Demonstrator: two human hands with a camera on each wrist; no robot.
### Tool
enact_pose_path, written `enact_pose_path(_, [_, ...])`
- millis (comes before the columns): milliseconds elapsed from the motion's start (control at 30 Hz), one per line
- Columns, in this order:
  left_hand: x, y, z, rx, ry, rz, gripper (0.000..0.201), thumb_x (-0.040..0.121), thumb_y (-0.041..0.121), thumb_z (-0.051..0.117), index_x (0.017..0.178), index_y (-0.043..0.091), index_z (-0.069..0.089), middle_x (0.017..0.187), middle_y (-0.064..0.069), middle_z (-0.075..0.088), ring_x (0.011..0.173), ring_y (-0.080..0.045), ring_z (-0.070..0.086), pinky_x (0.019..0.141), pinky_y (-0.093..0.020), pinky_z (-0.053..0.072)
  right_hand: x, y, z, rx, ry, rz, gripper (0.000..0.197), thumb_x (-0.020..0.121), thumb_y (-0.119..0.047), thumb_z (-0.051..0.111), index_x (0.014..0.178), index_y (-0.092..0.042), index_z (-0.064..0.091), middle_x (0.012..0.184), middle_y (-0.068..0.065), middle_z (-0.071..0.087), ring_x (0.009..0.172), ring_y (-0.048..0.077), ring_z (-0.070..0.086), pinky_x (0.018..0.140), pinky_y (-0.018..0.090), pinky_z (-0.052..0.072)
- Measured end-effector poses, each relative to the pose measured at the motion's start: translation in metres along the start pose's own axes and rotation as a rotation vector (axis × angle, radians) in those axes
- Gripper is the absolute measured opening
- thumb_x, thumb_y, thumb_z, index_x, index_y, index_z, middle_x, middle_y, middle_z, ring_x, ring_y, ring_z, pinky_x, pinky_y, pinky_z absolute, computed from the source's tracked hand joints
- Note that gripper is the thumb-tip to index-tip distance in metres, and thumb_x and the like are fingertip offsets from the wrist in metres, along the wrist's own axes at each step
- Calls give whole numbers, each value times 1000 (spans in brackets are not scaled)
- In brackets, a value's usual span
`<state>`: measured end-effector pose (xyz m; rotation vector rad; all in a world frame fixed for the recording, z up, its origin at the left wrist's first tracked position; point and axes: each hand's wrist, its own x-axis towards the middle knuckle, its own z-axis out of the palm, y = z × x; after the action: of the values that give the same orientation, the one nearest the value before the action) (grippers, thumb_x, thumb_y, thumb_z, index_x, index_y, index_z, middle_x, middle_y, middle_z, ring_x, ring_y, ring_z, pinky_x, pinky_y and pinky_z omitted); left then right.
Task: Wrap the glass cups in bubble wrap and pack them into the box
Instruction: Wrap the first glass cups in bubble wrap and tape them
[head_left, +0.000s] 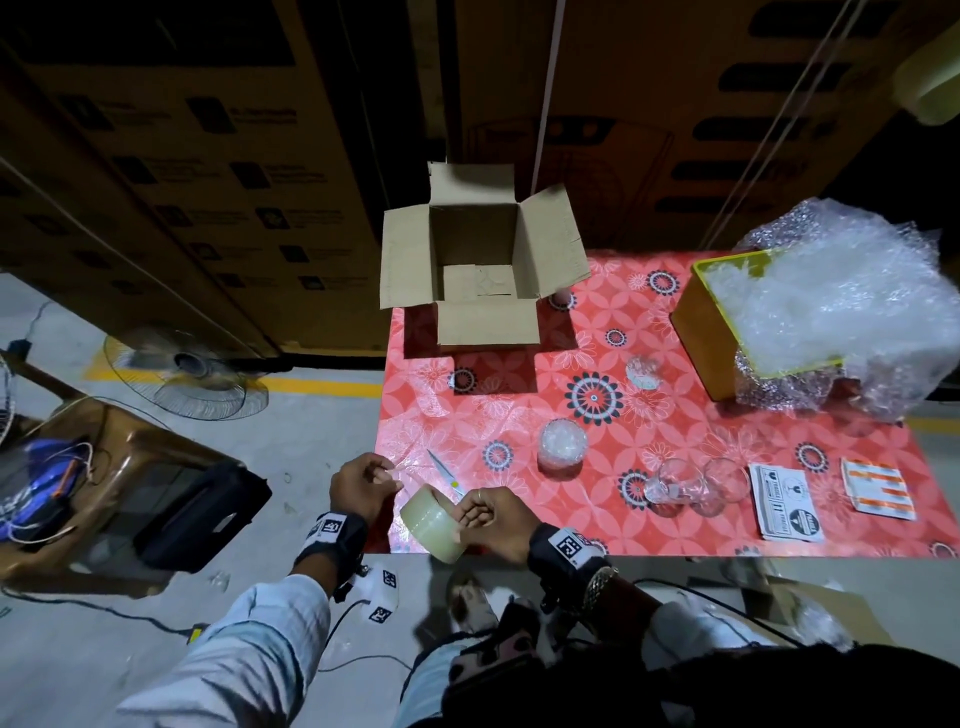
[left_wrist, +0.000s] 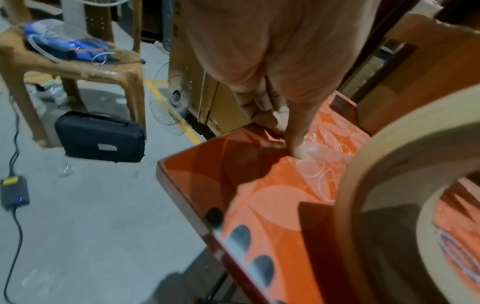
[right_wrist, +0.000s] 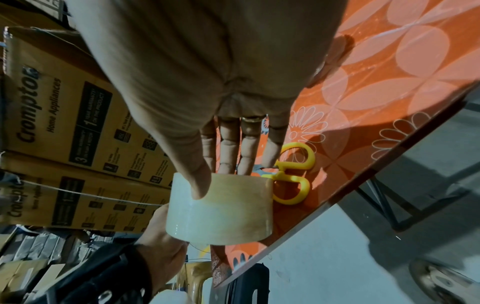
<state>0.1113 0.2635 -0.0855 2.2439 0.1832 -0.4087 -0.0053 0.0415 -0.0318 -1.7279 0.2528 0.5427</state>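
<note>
Low at the table's near-left corner my right hand (head_left: 475, 512) holds a roll of clear tape (head_left: 434, 522), thumb on its outer face and fingers through the core (right_wrist: 221, 209). My left hand (head_left: 387, 475) pinches the free tape end (left_wrist: 309, 151) drawn out from the roll. A bubble-wrapped cup (head_left: 562, 447) stands mid-table. Two bare glass cups (head_left: 691, 486) lie to its right and another glass (head_left: 643, 371) stands farther back. The open cardboard box (head_left: 478, 270) sits at the table's far left.
Yellow-handled scissors (head_left: 447, 475) lie just beyond the roll. A yellow tray (head_left: 701, 322) heaped with bubble wrap (head_left: 841, 296) fills the far right. Label sheets (head_left: 787, 501) lie at the near right. A plastic chair (head_left: 78, 467), a black case (head_left: 202, 519) and a fan (head_left: 187, 374) stand left.
</note>
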Motion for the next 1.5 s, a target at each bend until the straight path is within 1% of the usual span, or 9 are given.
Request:
enact_pose_path(533, [11,7,-17,64,99,-83,34,74,33,93,81,19,63,78,3,70,75,-22,66,61,-29,42,0,-20,-33,58,80,-27,20,79,4,81,93,-3,69,80,2,65,71,8,60,72,23,54])
enact_pose_path(767, [15,36,-27,33,10,24,29,73,25,94,81,18,67,77,2,72,75,-19,70,70,-34,53,-24,-17,-111,-1,466,-77,21,79,-1,83,90,-12,70,85,0,69,76,14,64,76,35,59])
enact_pose_path(900, [17,58,-35,28,-16,43,27,76,23,92,84,16,67,79,1,72,69,-18,71,64,-30,51,-26,-6,-134,-161,630,-39,33,75,-2,86,94,-21,67,112,-4,63,99,9,61,79,15,52])
enact_pose_path(1000, [12,84,-34,-5,-52,79,25,78,18,91,87,18,67,81,-1,72,61,-11,72,64,-35,60,-20,5,-137,-299,570,-55,55,66,-10,93,106,-29,61,124,-8,49,111,18,57,86,23,57])
enact_pose_path(1067, [5,103,-27,17,-73,149,25,77,16,90,87,20,67,80,3,72,60,-1,68,59,-24,55,-17,10,-132,-348,513,-64,68,63,-14,95,115,-31,54,129,-10,43,113,17,53,79,11,53])
enact_pose_path(1167, [-9,128,0,27,-201,315,29,76,4,86,88,22,66,79,5,71,65,-4,64,64,-26,54,-13,11,-126,-425,472,-62,73,72,-16,91,131,-28,49,134,-9,43,117,15,50,82,2,44])
enact_pose_path(1267, [-26,148,35,69,-433,378,39,77,-3,83,104,20,67,99,3,71,84,-18,67,75,-31,58,-10,13,-131,-366,498,-43,69,73,-26,89,127,-37,49,125,-12,53,110,11,54,92,25,50])
enact_pose_path(1400, [-27,166,82,149,-622,360,74,77,4,88,141,18,56,134,4,59,113,-16,62,96,-28,54,-7,11,-145,-90,504,38,65,68,-6,86,121,-32,61,116,-7,64,104,19,65,80,29,59])
enact_pose_path(1500, [-23,169,101,105,-667,348,79,71,10,92,140,25,56,133,6,66,113,-15,67,100,-39,56,-10,2,-154,199,464,38,58,75,13,77,125,-13,64,111,2,67,97,21,67,65,18,56])
